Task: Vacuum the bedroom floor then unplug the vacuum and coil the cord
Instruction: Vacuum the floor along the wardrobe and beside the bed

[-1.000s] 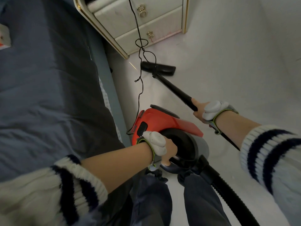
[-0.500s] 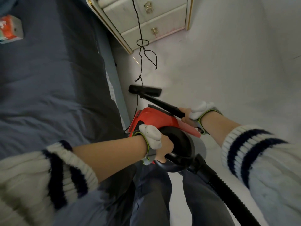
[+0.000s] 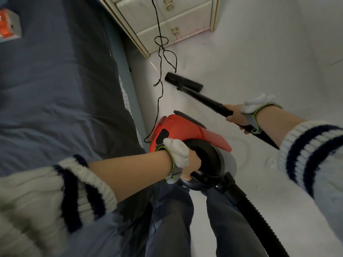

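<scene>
1. A person's left hand [image 3: 187,164] is curled tight round the black carry handle of the red vacuum [image 3: 181,130]. It seems to be holding the canister at knee level beside the bed [image 3: 65,89], so the machine travels with the sweep.
2. The right hand [image 3: 236,115] is wrapped round the black wand [image 3: 206,99] partway along it, a grip that gives leverage to steer.
3. The floor head [image 3: 183,83] lies on the white floor [image 3: 259,62], in the strip between the bed and the nightstand [image 3: 167,19].
4. The power cord [image 3: 159,89] runs from the vacuum's rear up past the nightstand and out of frame, with 1 tangled loop just beside the floor head. It could snag there. The plug is not in view.
5. The ribbed hose [image 3: 259,216] trails off at lower right.
6. Vacuuming appears to be under way; unplugging and coiling are not yet done.
</scene>
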Available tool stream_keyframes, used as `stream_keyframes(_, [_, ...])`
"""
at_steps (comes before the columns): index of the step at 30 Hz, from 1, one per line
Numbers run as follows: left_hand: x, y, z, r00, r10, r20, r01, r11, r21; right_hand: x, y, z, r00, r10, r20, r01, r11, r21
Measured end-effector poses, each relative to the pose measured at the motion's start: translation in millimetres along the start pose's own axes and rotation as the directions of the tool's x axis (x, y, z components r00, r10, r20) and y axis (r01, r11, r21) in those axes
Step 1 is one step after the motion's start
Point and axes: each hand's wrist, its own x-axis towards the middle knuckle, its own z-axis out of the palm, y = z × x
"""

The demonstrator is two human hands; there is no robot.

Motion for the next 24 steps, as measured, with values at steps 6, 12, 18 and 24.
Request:
stream_keyframes(6, [-3.8, 2.4, 10.2, 0.999, -0.016, -0.048, 0.019, 0.997, 0.069, -19.1, -10.8, -9.8, 0.995, -0.014, 0.096, 0.018, 0.999, -0.039])
stream_keyframes(12, [-4.2, 6.6, 19.8, 0.998, -0.008, -0.066, 0.005, 0.999, -0.054, -38.9, -33.3, -2.7, 0.979, -0.039, 0.201, 0.07, 0.986, -0.153])
stream_keyframes(18, [-4.0, 11.3, 29.6, 0.992, -0.016, -0.124, -0.002, 0.99, -0.14, -42.4, -48.2, 4.5, 0.962, 0.008, 0.272, 0.051, 0.976, -0.21])
stream_keyframes(24, [0.8, 11.2, 33.0, 0.992, -0.049, -0.115, 0.021, 0.973, -0.232, -49.4, -50.3, -9.4, 0.966, 0.088, 0.243, -0.032, 0.973, -0.227])
